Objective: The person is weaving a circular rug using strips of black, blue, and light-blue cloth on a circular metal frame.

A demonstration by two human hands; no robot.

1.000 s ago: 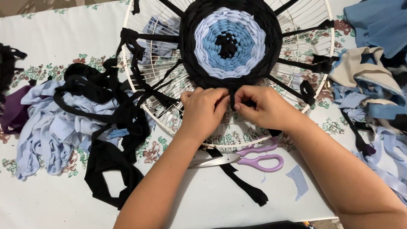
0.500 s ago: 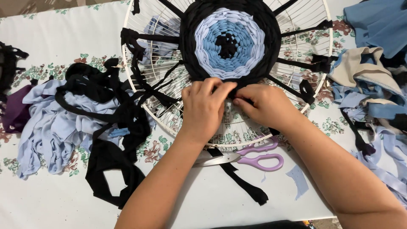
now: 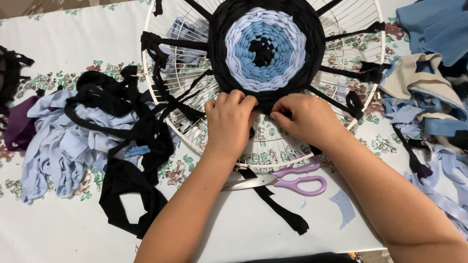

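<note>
A round white wire frame (image 3: 161,124) lies on the table with black fabric strips stretched across it as spokes. At its middle sits a woven disc (image 3: 265,48): black centre, blue and pale lilac rings, wide black outer band. My left hand (image 3: 229,122) and my right hand (image 3: 302,119) rest side by side at the disc's near edge. Both have fingers curled, pinching the black fabric strip (image 3: 263,103) of the outer band. The strip between the fingertips is mostly hidden.
Purple-handled scissors (image 3: 292,180) lie just in front of the frame, over a loose black strip (image 3: 282,209). A heap of lilac and black fabric strips (image 3: 92,136) is on the left. Blue, beige and lilac cloth (image 3: 429,87) piles up on the right. The tablecloth (image 3: 73,44) is white with flowers.
Both hands have shifted slightly up toward the disc's edge and come closer together, the fingers pressing into the black outer band.
</note>
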